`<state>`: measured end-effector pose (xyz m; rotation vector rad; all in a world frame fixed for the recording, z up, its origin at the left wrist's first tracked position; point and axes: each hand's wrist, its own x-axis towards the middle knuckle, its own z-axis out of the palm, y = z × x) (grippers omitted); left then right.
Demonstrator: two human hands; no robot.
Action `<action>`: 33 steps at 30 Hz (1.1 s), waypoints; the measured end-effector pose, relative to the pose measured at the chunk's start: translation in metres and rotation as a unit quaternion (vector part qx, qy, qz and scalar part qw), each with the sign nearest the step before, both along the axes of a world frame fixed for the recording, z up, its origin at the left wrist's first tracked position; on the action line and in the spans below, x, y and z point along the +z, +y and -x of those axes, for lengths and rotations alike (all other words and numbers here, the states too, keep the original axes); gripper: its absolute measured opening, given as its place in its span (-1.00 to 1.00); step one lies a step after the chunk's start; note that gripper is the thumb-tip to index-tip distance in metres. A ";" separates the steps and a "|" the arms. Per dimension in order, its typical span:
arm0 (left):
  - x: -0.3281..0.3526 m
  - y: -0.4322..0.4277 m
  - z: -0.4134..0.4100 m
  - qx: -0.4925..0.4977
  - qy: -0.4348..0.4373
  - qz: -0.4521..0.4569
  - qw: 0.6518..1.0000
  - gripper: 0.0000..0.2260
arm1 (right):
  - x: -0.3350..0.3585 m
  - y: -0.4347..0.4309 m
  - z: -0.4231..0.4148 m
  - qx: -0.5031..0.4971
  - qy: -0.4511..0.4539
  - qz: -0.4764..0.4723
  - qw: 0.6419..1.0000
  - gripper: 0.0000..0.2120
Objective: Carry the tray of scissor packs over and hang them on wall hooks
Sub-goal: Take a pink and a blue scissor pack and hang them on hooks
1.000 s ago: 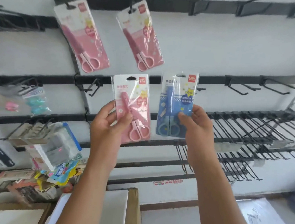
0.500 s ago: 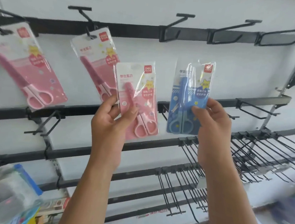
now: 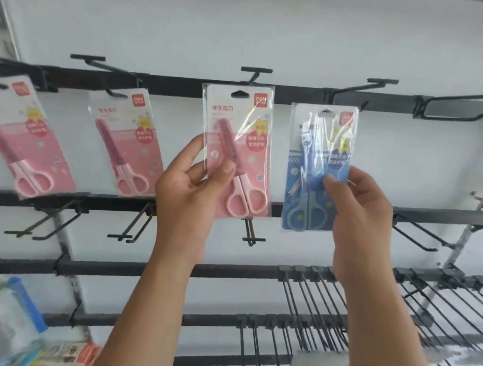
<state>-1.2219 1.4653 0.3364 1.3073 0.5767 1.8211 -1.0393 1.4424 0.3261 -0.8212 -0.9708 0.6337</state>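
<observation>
Left hand [image 3: 188, 191] fingers [image 3: 226, 170] pinch a pink scissor pack [image 3: 236, 150], raised just below a wall hook [image 3: 255, 74]. Right hand [image 3: 359, 206] fingers grip a blue scissor pack [image 3: 317, 166] beside it. Two pink packs [image 3: 126, 146] hang at left.

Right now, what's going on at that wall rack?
A person is hanging scissor packs. The left hand holds a pink pack up by an empty top-rail hook; the right hand holds a blue pack up beside it. Neither is hooked yet. Two pink packs already hang on hooks to the left.
</observation>
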 end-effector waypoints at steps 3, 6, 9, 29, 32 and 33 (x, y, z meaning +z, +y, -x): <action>0.002 0.003 -0.011 0.021 0.016 -0.007 1.000 -0.50 | 0.003 0.004 -0.009 0.005 0.011 -0.005 1.000 -0.79; 0.002 0.006 -0.016 0.048 0.028 -0.003 0.998 -0.47 | 0.002 0.007 -0.013 -0.003 0.009 -0.014 1.000 -0.71; 0.003 0.005 -0.025 0.095 0.051 -0.012 0.994 -0.52 | 0.002 0.008 -0.018 0.011 0.011 -0.027 1.000 -0.70; 0.016 -0.003 -0.035 0.185 0.135 0.035 0.973 -0.46 | -0.007 0.015 -0.046 0.031 0.004 -0.010 0.999 -0.74; 0.006 0.012 -0.036 0.187 0.132 0.052 0.972 -0.47 | -0.007 0.014 -0.050 0.034 0.004 -0.011 0.999 -0.74; 0.003 0.016 -0.037 0.189 0.130 0.057 0.972 -0.48 | -0.007 0.013 -0.051 0.036 0.004 -0.014 0.999 -0.74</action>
